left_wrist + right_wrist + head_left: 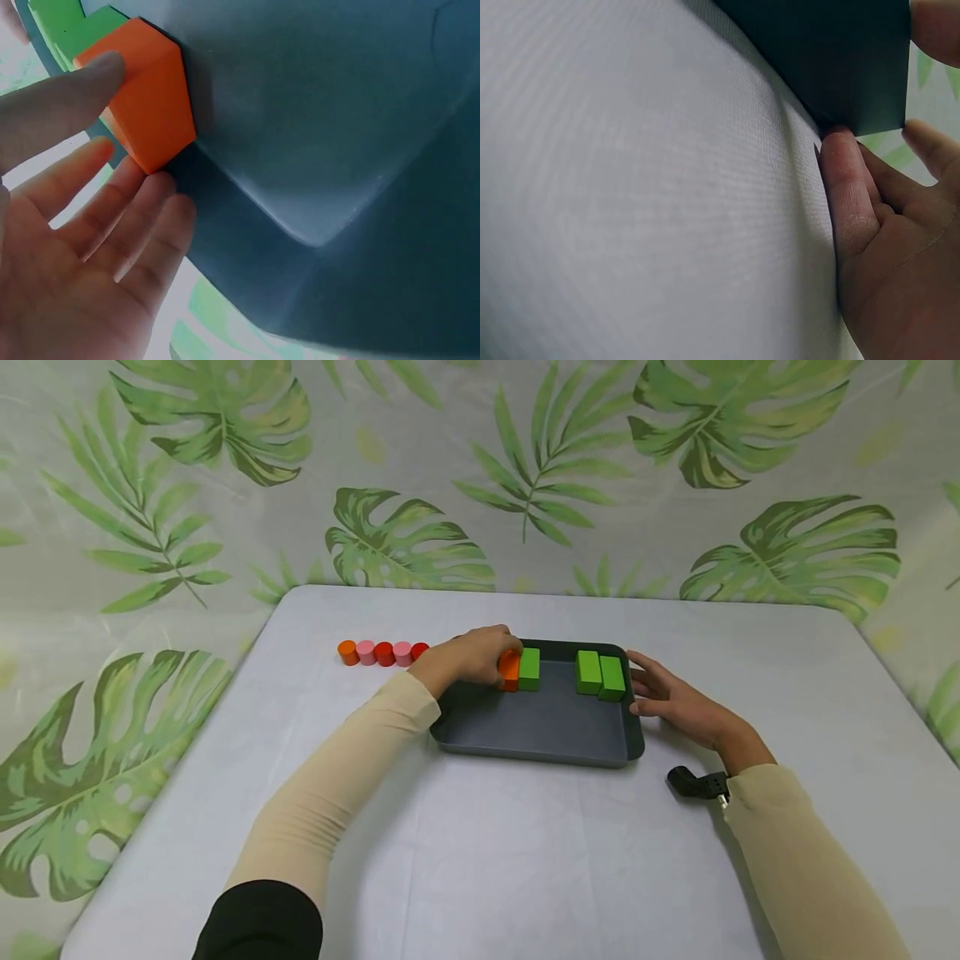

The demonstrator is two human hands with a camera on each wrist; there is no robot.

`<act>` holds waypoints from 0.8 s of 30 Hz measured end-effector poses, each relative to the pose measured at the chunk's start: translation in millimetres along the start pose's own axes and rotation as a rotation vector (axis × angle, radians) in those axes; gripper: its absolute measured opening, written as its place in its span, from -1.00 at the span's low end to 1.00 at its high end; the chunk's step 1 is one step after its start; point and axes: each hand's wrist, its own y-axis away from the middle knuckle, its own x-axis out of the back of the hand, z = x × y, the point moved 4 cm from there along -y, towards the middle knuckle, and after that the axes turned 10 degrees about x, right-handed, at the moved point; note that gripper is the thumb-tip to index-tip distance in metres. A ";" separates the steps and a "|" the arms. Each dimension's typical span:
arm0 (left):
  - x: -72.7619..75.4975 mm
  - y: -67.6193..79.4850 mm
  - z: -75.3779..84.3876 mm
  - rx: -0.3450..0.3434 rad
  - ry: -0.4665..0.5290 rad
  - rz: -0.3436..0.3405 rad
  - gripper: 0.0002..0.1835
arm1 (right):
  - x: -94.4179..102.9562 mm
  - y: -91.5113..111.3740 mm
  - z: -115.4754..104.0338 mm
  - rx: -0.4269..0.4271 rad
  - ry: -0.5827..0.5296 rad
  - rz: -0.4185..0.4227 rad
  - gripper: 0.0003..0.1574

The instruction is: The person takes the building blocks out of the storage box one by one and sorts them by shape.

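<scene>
- The left hand (480,653) pinched a smooth orange rectangular block (509,672) between thumb and fingers, apparently to keep it upright; it was in the tray, near the far wall, just beside a bright-green rectangular block (528,670).
- The right hand (678,702) had its fingers extended against the end of the dark-grey, low-walled rectangular tray (540,727), gripping nothing, probably to steady it.
- Two more green blocks (588,672) stood together near that end.
- Orange, pink and red cylinders (384,653) lined up beside the tray.
- A white-covered table (495,860) bore everything; a leaf-printed pale sheet (540,410) hung behind.
</scene>
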 end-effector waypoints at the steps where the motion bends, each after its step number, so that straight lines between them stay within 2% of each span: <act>1: -0.6 -0.7 0.3 0.002 0.001 -0.001 -0.40 | 0.0 0.0 0.2 0.001 -0.002 -0.002 0.17; 7: -4.2 -5.1 0.6 0.024 0.009 -0.008 -0.37 | 0.4 -0.8 0.5 -0.004 0.009 -0.001 0.17; 15: -8.8 -6.0 -1.9 0.040 0.113 -0.034 -0.30 | 0.2 -0.2 0.7 0.001 0.012 -0.002 0.16; 24: -8.9 -6.7 -2.2 0.038 0.120 -0.027 -0.27 | -0.3 -0.1 0.2 0.002 0.007 0.001 0.16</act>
